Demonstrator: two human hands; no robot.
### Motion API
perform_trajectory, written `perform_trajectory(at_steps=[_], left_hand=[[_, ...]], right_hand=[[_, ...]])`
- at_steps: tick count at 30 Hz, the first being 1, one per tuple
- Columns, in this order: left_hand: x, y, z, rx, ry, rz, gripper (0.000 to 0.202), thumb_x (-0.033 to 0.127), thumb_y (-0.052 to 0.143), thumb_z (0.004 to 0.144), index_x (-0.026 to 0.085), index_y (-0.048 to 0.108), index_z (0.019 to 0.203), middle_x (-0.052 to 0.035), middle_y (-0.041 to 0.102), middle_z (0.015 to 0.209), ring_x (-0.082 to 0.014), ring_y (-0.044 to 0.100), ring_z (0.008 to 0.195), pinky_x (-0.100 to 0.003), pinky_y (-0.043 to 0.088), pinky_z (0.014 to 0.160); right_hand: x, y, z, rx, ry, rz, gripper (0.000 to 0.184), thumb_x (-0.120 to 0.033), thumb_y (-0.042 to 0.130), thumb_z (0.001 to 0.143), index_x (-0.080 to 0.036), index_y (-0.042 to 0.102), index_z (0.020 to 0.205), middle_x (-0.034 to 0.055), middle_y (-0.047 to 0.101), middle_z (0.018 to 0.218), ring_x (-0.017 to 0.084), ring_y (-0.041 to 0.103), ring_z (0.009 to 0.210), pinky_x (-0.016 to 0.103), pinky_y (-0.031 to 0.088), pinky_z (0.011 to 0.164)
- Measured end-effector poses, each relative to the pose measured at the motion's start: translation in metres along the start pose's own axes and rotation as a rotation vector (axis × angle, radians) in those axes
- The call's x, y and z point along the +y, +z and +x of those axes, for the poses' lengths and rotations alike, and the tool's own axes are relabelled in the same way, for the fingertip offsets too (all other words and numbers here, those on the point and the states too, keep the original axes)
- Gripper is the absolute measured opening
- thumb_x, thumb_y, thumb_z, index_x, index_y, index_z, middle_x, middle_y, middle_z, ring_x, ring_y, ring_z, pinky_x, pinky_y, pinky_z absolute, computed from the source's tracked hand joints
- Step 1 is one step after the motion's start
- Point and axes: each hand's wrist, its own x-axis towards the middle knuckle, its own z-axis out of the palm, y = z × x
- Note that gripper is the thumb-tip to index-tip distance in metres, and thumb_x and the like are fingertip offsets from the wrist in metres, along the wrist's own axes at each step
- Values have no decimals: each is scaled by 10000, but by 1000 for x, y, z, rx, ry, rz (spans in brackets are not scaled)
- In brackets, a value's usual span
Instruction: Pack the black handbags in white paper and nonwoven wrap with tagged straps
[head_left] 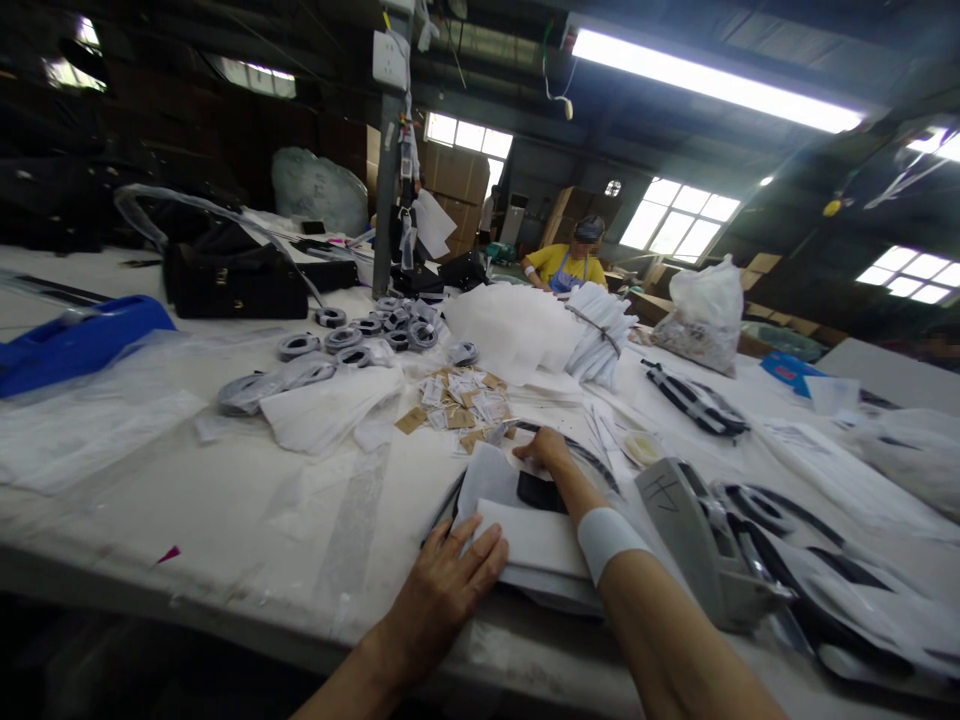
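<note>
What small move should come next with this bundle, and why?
I'd probably have the left hand slide the folded white sheet slightly away from the person, over the black patch. Its fingers already lie on the sheet's left end, and the patch shows uncovered just beyond. The right hand is at the far side; whether it pinches anything is unclear.

Is a white counter (277, 540), with a pink scrap (169, 554) near the front. Carries a black bag (232, 280) and a blue plastic object (90, 338) at left — then grey coils (367, 326), a heap of tags (461, 395) and white sheets (510, 325) midway. Bears a paper-covered item (532, 538) up front — just beside a grey device (679, 540).
</note>
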Motion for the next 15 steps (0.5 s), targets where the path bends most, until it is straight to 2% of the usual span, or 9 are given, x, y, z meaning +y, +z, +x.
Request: perform_trajectory(at_steps=[2, 6, 10, 15], left_hand=[[0, 1, 0, 12, -3, -4, 367, 169, 337, 1000, 188, 583, 1272, -105, 636, 1267, -255, 526, 1248, -451, 432, 1030], [0, 4, -1, 35, 5, 10, 357, 166, 347, 998, 193, 585, 1263, -98, 637, 1262, -249, 527, 1245, -452, 428, 1031], [1, 6, 0, 52, -2, 2, 365, 162, 334, 999, 193, 599, 1248, -89, 642, 1258, -246, 530, 1236, -444, 437, 1020], [-1, 1, 2, 46, -4, 0, 366, 165, 335, 998, 193, 612, 1237, -83, 648, 1255, -243, 536, 1226, -433, 454, 1008]], right_hand=[[0, 0, 2, 5, -5, -30, 288, -346, 814, 734, -127, 675, 860, 53, 712, 807, 180, 690, 778, 282, 539, 719], [1, 2, 4, 2, -3, -67, 229, -351, 618, 932, -134, 648, 999, 48, 681, 980, 161, 664, 836, 347, 561, 765], [2, 5, 6, -21, -10, -74, 245, -339, 601, 943, -155, 625, 1104, 66, 648, 1095, 184, 647, 922, 369, 558, 800], [0, 6, 8, -56, 21, -72, 282, -335, 607, 939, -150, 605, 1152, 77, 632, 1136, 197, 642, 953, 386, 558, 811]])
